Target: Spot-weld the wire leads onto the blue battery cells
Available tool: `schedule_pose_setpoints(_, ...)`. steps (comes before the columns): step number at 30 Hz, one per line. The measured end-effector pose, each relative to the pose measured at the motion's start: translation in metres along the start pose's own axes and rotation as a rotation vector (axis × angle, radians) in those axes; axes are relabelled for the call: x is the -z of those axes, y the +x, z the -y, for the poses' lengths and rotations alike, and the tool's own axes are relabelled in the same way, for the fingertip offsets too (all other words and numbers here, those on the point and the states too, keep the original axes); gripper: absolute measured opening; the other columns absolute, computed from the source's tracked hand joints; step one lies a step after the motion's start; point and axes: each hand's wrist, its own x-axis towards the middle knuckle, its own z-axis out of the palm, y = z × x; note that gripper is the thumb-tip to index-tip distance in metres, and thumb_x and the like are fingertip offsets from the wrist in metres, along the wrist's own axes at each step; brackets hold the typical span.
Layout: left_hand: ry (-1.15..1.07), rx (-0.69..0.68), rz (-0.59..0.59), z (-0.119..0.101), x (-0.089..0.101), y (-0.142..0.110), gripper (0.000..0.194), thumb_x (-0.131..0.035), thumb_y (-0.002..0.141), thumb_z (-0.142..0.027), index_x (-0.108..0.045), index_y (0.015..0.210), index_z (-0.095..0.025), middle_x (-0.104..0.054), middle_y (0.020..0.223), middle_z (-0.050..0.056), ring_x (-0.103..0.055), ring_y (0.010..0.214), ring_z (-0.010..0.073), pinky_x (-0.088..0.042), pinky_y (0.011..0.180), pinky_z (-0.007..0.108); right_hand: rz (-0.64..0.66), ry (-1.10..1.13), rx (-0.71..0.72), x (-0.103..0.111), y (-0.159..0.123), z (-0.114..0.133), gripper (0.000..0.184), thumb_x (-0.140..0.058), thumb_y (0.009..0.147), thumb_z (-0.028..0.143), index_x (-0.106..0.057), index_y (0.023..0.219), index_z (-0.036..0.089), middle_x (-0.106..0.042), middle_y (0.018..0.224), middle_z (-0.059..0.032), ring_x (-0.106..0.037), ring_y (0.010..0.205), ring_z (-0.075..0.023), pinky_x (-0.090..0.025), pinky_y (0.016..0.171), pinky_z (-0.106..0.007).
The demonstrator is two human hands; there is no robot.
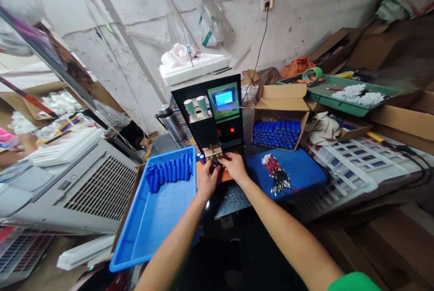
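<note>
Both my hands meet under the welding head of a black spot welder (217, 114) with a green panel and lit blue screen. My left hand (207, 178) is closed on a blue cylindrical battery cell (202, 158), holding it up to the welder's tips. My right hand (233, 166) is pinched just right of the tips, on something too small to make out. An orange pad (224, 177) lies beneath the hands. A blue tray (152, 223) at the left holds a row of blue cells (169, 171).
A cardboard box of blue cells (277, 133) stands right of the welder. A bundle of red wires (276, 174) lies on a blue cloth (298, 171). A steel flask (169, 121), a grey cooler unit (84, 187), a green tray (339, 94) and cardboard boxes surround the bench.
</note>
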Motion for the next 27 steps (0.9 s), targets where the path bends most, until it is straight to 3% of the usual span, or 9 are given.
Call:
schedule_pose_setpoints(7, 0.016, 0.017, 0.018, 0.006, 0.000, 0.001, 0.031, -0.054, 0.086, -0.033, -0.063, 0.112, -0.018, -0.067, 0.085, 0.003, -0.060, 0.074, 0.0163, -0.049, 0.071, 0.028, 0.037, 0.010, 0.009, 0.004, -0.002, 0.005, 0.030, -0.065, 0.071, 0.048, -0.069, 0.070, 0.019, -0.065, 0.059, -0.0020, -0.061, 0.059, -0.0174, -0.042, 0.048, -0.024)
schedule_pose_setpoints(16, -0.011, -0.036, 0.009, 0.003, -0.001, 0.001, 0.027, -0.053, 0.086, -0.031, -0.063, 0.107, -0.018, -0.068, 0.087, 0.004, -0.061, 0.073, 0.0153, -0.049, 0.071, 0.027, 0.101, 0.069, -0.057, 0.010, -0.012, 0.010, 0.030, -0.067, 0.069, 0.046, -0.060, 0.062, 0.018, -0.051, 0.047, 0.0033, -0.043, 0.040, -0.0091, -0.033, 0.040, -0.021)
schedule_pose_setpoints(23, -0.045, 0.074, 0.030, 0.006, 0.002, 0.000, 0.035, -0.060, 0.079, -0.030, -0.059, 0.112, -0.016, -0.069, 0.093, 0.006, -0.064, 0.077, 0.0160, -0.052, 0.074, 0.029, 0.102, 0.172, -0.105, 0.011, -0.011, 0.009, 0.030, -0.067, 0.067, 0.043, -0.054, 0.058, 0.018, -0.050, 0.045, 0.0050, -0.040, 0.038, -0.0065, -0.029, 0.037, -0.018)
schedule_pose_setpoints(27, 0.004, 0.137, -0.050, 0.010, 0.015, -0.005, 0.035, -0.060, 0.076, -0.027, -0.061, 0.110, -0.017, -0.069, 0.102, 0.009, -0.067, 0.085, 0.0188, -0.052, 0.077, 0.032, 0.091, 0.168, -0.116, 0.010, -0.011, 0.010, 0.027, -0.066, 0.068, 0.041, -0.055, 0.059, 0.018, -0.049, 0.044, 0.0053, -0.040, 0.038, -0.0067, -0.029, 0.037, -0.019)
